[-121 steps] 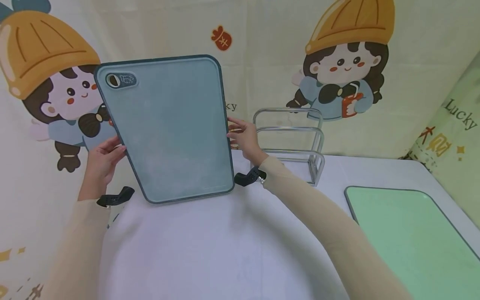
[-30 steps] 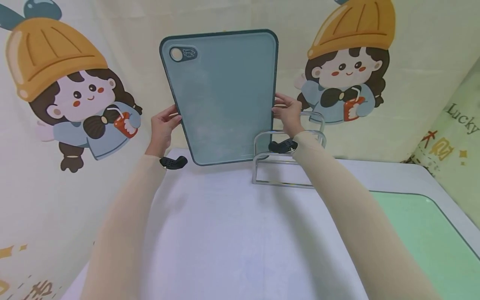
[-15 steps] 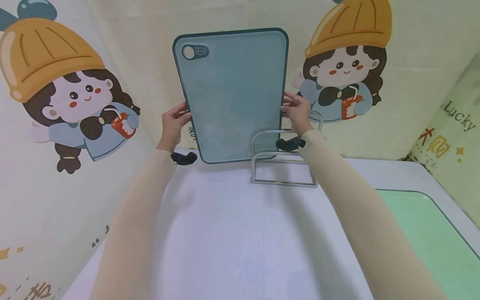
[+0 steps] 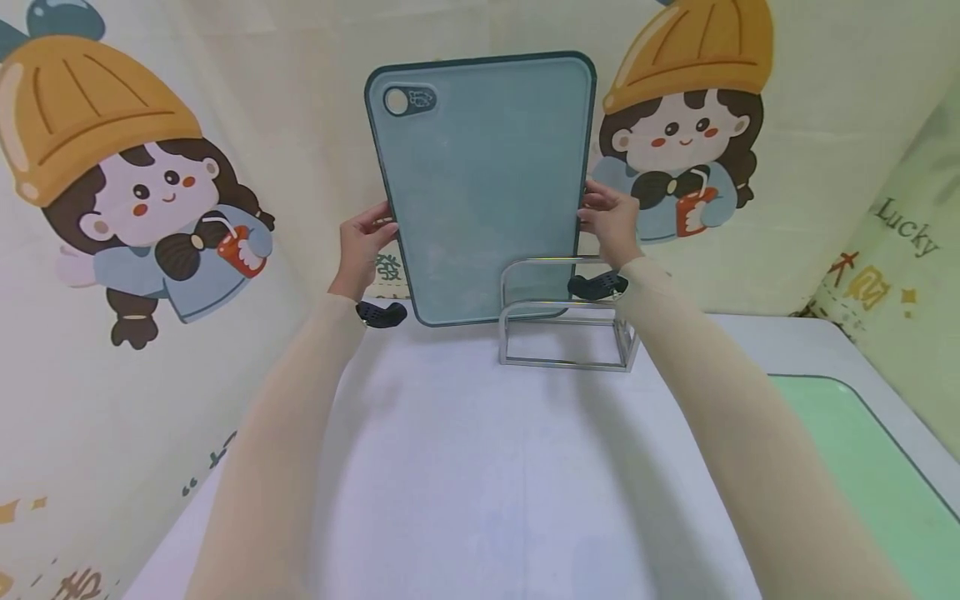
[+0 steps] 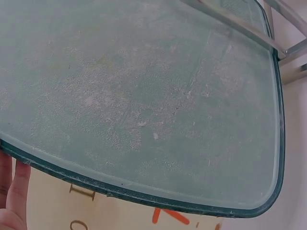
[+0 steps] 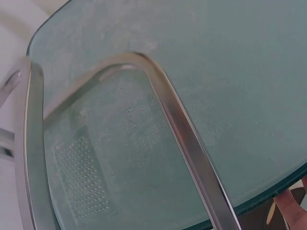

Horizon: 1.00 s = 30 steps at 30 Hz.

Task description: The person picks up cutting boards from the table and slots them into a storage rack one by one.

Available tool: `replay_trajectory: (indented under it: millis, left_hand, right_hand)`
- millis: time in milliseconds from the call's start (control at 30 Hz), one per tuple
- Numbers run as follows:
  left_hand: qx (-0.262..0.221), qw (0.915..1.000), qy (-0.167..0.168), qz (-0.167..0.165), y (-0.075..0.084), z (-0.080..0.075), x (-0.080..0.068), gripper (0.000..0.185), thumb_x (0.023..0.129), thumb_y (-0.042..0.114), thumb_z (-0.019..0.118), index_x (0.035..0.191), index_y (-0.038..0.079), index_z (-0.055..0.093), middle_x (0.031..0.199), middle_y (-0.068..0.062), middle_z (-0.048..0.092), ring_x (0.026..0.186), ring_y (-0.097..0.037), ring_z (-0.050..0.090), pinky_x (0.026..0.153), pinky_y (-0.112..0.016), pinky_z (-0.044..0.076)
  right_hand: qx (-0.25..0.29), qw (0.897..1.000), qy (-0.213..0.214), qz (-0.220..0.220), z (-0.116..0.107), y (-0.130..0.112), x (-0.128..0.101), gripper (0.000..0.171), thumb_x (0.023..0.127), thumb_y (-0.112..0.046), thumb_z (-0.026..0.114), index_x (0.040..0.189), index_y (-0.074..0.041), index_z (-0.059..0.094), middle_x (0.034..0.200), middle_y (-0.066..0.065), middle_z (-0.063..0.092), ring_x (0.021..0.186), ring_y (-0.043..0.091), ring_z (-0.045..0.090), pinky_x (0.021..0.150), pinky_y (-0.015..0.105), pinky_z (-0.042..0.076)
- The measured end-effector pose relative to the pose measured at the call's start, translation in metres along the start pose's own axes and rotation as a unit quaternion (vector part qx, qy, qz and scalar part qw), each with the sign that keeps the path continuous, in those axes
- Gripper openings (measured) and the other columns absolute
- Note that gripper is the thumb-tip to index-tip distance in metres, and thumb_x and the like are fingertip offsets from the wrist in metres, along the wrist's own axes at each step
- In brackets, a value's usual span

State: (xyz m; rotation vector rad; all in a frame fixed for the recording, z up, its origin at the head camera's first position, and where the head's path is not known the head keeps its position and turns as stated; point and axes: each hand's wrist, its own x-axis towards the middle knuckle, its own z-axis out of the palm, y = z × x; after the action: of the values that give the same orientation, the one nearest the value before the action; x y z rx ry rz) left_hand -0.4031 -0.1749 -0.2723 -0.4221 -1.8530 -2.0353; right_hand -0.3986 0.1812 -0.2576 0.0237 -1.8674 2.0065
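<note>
A blue-green cutting board (image 4: 480,183) with a dark rim and a hanging hole at its top left stands upright above the white table (image 4: 465,483). My left hand (image 4: 365,244) grips its left edge and my right hand (image 4: 609,218) grips its right edge. The board's lower right corner sits behind the front loop of a metal rack (image 4: 562,321). The left wrist view shows the board's scuffed face (image 5: 144,96) and a fingertip (image 5: 19,189) at its rim. The right wrist view shows a rack bar (image 6: 187,143) crossing the board (image 6: 230,72).
A light green cutting board (image 4: 862,467) lies flat at the table's right edge. A cartoon-printed cloth backdrop (image 4: 150,200) hangs close behind and to the left of the table.
Both hands have carried the board to the right, from left of the rack to partly behind its front loop. The board stays upright and held by both side edges.
</note>
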Motion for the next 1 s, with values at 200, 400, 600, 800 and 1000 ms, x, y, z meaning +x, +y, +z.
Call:
replay_trajectory:
  millis: [200,400,600,800,1000]
  left_hand:
    - [0.007,0.9999,-0.012,-0.001,0.006,0.013,-0.003,0.037,0.087,-0.002,0.06,0.124,0.002,0.06,0.095,0.005,0.067,0.087,-0.011,0.064,0.091,-0.028,0.053]
    - [0.02,0.9994,-0.029,-0.004,0.014,0.027,-0.008,0.037,0.088,-0.002,0.059,0.125,0.002,0.059,0.096,0.004,0.067,0.088,-0.013,0.063,0.093,-0.03,0.052]
    - [0.013,0.9995,-0.029,-0.007,0.012,0.042,-0.007,0.037,0.088,-0.004,0.058,0.125,0.0,0.059,0.1,-0.003,0.067,0.088,-0.014,0.063,0.094,-0.034,0.051]
    - [0.019,0.9993,-0.025,-0.019,0.01,0.055,-0.006,0.038,0.088,-0.006,0.057,0.125,0.0,0.058,0.106,-0.008,0.066,0.089,-0.012,0.062,0.095,-0.034,0.051]
    - [0.005,0.9992,-0.034,-0.023,0.01,0.063,-0.006,0.038,0.088,-0.006,0.058,0.126,-0.001,0.058,0.101,-0.001,0.065,0.089,-0.011,0.062,0.093,-0.032,0.052]
  right_hand:
    - [-0.005,1.0,0.005,-0.007,-0.012,-0.003,-0.001,0.05,0.083,0.012,0.061,0.126,-0.013,0.06,0.088,-0.004,0.063,0.077,0.008,0.063,0.067,0.021,0.057]
    - [-0.014,1.0,0.023,0.005,-0.025,-0.005,0.001,0.05,0.083,0.011,0.062,0.125,-0.016,0.061,0.096,-0.003,0.062,0.078,0.007,0.063,0.073,0.025,0.058]
    - [-0.013,0.999,0.031,0.027,-0.037,-0.006,-0.002,0.05,0.086,0.008,0.059,0.128,-0.019,0.059,0.097,-0.005,0.059,0.082,0.006,0.06,0.093,0.038,0.052]
    - [-0.015,0.999,0.04,0.02,-0.047,-0.006,-0.003,0.049,0.086,0.009,0.059,0.127,-0.017,0.061,0.095,-0.003,0.06,0.08,0.008,0.06,0.09,0.035,0.054]
    - [-0.019,0.998,0.049,0.019,-0.055,-0.008,-0.002,0.048,0.086,0.01,0.057,0.125,-0.018,0.062,0.093,-0.004,0.058,0.081,0.009,0.06,0.1,0.048,0.046]
